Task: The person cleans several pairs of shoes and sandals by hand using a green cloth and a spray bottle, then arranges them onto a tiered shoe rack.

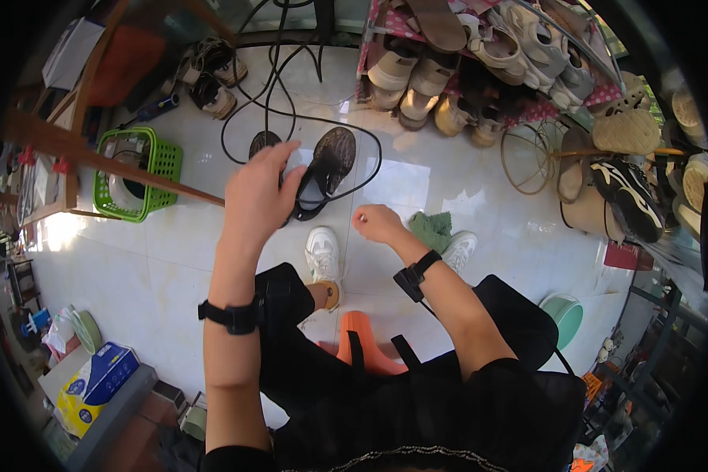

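My left hand (262,192) is raised over a pair of dark shoes (335,154) on the tiled floor, its thumb and fingers apart with nothing between them. It hides part of the nearer-left shoe. A black cable (379,159) loops around and across the shoes. My right hand (379,223) is curled above the floor, right of the shoes; whether something small is inside it I cannot tell. A green cloth (430,230) lies just right of that hand, beside one of the white sneakers (461,251) on my feet.
A green plastic basket (168,177) stands at the left behind a wooden bar (153,177). A rack with pink dotted lining (360,65) holds several shoes at the upper right. More shoes (625,197) are piled at the right. An orange stool (363,342) is beneath me.
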### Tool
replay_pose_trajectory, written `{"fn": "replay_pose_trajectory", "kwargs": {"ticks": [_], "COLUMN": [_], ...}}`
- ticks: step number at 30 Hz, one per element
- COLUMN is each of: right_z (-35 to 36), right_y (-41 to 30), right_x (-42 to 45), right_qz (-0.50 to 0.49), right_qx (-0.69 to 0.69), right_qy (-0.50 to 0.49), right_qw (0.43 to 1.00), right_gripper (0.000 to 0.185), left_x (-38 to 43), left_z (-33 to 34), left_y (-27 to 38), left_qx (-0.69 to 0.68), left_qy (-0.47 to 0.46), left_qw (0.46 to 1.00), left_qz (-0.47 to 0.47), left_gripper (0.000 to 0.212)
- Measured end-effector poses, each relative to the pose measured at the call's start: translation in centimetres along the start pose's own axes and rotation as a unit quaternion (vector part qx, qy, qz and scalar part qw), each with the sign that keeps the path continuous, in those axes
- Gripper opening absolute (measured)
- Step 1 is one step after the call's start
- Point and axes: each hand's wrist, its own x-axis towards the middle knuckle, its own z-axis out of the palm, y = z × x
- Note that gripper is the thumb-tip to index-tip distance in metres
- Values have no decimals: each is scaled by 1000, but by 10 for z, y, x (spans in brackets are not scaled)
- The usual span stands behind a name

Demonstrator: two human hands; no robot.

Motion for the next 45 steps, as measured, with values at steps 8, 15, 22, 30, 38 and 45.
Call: {"fn": "replay_pose_trajectory", "kwargs": {"ticks": [8, 15, 22, 30, 38, 45], "right_z": [-47, -23, -46, -111, -146, -158], "right_y": [83, 64, 18, -6, -5, -28], "right_x": [75, 35, -6, -48, -70, -86], "right_qz": [140, 148, 75, -13, -43, -53], "right_qx": [323, 349, 386, 437, 495, 473], "right_qy": [179, 42, 54, 177, 224, 208], "right_qw": [919, 924, 918, 882, 839, 855], "right_gripper": [17, 10, 13, 15, 15, 16], "left_x": [13, 23, 17, 24, 25, 25], "left_z": [-5, 21, 44, 42, 52, 57], "left_y": [11, 34, 51, 63, 82, 80], "left_qx": [48, 20, 19, 19, 34, 24], "left_qy": [-69, -110, -187, -214, -240, -226], "left_qw": [996, 993, 977, 971, 963, 961], "left_qz": [-36, 41, 99, 104, 121, 157], "left_gripper": [35, 36, 38, 43, 44, 44]}}
